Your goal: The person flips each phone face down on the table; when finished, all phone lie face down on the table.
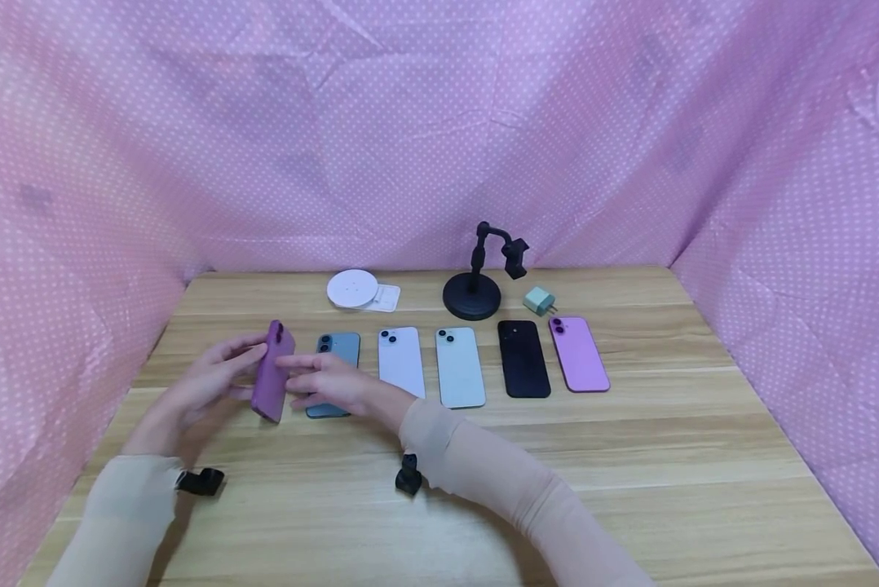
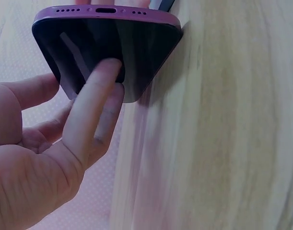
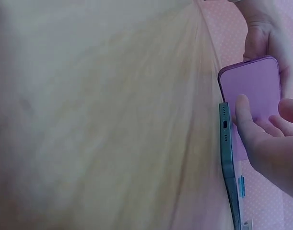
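Note:
A purple smartphone (image 1: 271,375) stands tilted on its long edge at the left of the row, its camera side turned to the right. My left hand (image 1: 208,377) holds it from the left, and in the left wrist view its fingers (image 2: 91,105) lie against the dark screen. From the other side my right hand (image 1: 337,383) reaches over with fingers fairly straight, the tips at the purple back. In the right wrist view a right fingertip (image 3: 242,103) overlaps that back. Under the right hand lies a blue smartphone (image 1: 347,349), partly covered.
Rightward in the row lie a lavender-white phone (image 1: 403,363), a pale green phone (image 1: 461,371), a black phone (image 1: 523,359) and a pink phone (image 1: 580,356). Behind them are a white round pad (image 1: 352,289), a black phone stand (image 1: 472,297) and a green charger plug (image 1: 538,300).

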A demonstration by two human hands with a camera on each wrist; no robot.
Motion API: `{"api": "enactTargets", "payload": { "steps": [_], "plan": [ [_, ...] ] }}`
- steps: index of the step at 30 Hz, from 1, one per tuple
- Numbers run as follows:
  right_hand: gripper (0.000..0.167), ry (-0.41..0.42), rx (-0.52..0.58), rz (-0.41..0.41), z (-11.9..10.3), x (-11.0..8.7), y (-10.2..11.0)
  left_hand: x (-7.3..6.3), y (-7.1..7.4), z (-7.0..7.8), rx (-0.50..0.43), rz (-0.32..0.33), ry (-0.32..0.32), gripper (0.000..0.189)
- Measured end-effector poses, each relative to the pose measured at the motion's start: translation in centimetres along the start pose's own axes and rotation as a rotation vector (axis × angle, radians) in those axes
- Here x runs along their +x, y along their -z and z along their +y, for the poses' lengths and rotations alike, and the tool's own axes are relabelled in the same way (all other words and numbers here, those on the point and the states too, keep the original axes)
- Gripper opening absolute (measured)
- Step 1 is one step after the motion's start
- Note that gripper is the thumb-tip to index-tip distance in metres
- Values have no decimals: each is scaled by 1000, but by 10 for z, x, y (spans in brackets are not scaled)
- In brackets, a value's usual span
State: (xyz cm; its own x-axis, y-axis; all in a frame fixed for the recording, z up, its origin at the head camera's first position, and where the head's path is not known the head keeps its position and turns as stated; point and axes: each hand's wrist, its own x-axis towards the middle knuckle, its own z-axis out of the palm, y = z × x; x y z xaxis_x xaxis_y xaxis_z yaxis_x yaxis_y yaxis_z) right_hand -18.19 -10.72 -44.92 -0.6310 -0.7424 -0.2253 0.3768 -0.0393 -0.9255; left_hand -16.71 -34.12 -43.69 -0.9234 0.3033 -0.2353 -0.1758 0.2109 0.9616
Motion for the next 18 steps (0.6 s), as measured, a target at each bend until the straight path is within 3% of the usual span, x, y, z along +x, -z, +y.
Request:
{"api": "enactTargets", "payload": {
  "steps": [6, 10, 18],
  "plan": [
    [49, 9, -56, 38, 1, 4, -1, -3, 2, -1, -3, 14, 29, 66],
    [50, 24, -150, 70, 2, 6, -2, -4, 3, -2, -5, 20, 34, 67],
    [55, 88, -531, 114, -1, 9, -6, -7, 5, -5, -29, 33, 17, 64]
  ]
}}
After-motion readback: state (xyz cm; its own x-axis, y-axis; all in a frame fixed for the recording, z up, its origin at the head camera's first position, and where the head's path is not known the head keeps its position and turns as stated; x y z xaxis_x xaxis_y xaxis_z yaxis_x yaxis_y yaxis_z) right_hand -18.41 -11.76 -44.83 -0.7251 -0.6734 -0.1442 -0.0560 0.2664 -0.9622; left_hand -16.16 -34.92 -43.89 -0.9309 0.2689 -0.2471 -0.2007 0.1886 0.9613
